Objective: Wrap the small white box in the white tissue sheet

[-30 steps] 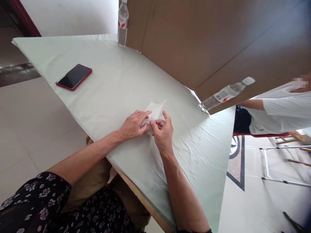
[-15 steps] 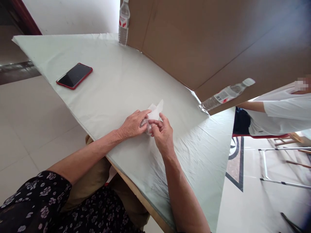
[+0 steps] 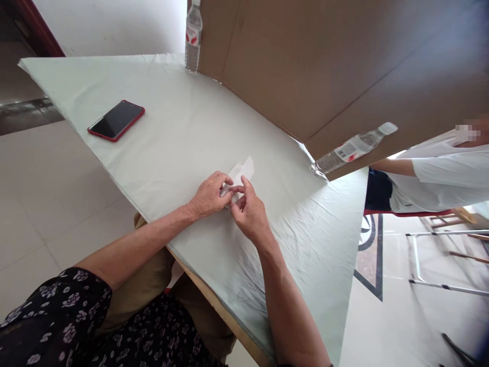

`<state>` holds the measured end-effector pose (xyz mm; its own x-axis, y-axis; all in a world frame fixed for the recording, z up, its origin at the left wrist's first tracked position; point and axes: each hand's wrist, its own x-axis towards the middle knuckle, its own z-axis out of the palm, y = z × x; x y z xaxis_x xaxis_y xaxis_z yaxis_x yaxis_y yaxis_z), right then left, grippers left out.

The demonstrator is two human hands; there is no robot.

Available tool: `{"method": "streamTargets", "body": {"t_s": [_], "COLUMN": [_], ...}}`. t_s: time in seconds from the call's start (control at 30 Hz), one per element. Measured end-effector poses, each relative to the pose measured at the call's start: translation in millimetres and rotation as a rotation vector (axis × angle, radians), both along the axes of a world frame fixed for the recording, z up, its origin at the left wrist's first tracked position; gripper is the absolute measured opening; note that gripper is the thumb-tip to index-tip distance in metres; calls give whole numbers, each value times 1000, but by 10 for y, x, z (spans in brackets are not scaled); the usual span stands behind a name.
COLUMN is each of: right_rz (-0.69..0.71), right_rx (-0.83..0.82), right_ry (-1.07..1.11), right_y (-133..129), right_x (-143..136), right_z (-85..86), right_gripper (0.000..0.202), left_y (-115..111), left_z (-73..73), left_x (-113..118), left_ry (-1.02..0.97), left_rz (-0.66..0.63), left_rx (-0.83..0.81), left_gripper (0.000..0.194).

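Observation:
A crumpled, thin white sheet (image 3: pixel 243 169), like tissue or thin plastic, lies on the pale tablecloth (image 3: pixel 183 132) between my hands. My left hand (image 3: pixel 211 196) grips its near left side with curled thumb and fingers. From the right, my right hand (image 3: pixel 250 209) pinches the near part of the same sheet, its fingertips close to my left thumb. The far corner of the sheet sticks up past my fingers. Whether something is wrapped inside cannot be made out, as my fingers cover the middle.
A phone in a red case (image 3: pixel 116 121) lies at the left. A brown board (image 3: pixel 298 61) stands along the far side, with one upright water bottle (image 3: pixel 193 38) and another bottle (image 3: pixel 353 149) leaning in view at its base. A person in a white shirt (image 3: pixel 446 176) sits at the right.
My right hand has shifted slightly left, its fingers nearer my left thumb. The near part of the sheet looks flatter between my fingers. My left hand has barely moved.

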<state>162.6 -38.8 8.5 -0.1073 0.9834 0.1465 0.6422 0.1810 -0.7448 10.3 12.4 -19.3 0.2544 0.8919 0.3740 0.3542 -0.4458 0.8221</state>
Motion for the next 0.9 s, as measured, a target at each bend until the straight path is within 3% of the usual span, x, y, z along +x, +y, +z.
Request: {"method": "streamTargets", "body": {"t_s": [0.1,0.23,0.33,0.43,0.67,0.9], "right_rz": [-27,-334,-439,-432,-335,-273], "right_rx": [-29,-76,-239,-316,-348,-377], "right_ry": [201,350,411,452,521,529], "right_y": [49,165,284,437,812,956], "right_x": [123,306,383,384,334,343], "right_z": [12,-25,-68,-99,-121,-126], "right_gripper": [67,60,71,75,62,50], "left_y": [8,-11,-43,-72,-103,-135], "left_z": [-13,-6,-4,-9,-15,-5], "left_x": [0,-4,4,14,21,24], "left_ry": [32,33,25,24,81,307], "left_rz": [-31,-29,-39,-47,-49,-49], "left_rx": [23,11,13,28,71,311], "left_gripper": [13,14,13,12,21,41]}}
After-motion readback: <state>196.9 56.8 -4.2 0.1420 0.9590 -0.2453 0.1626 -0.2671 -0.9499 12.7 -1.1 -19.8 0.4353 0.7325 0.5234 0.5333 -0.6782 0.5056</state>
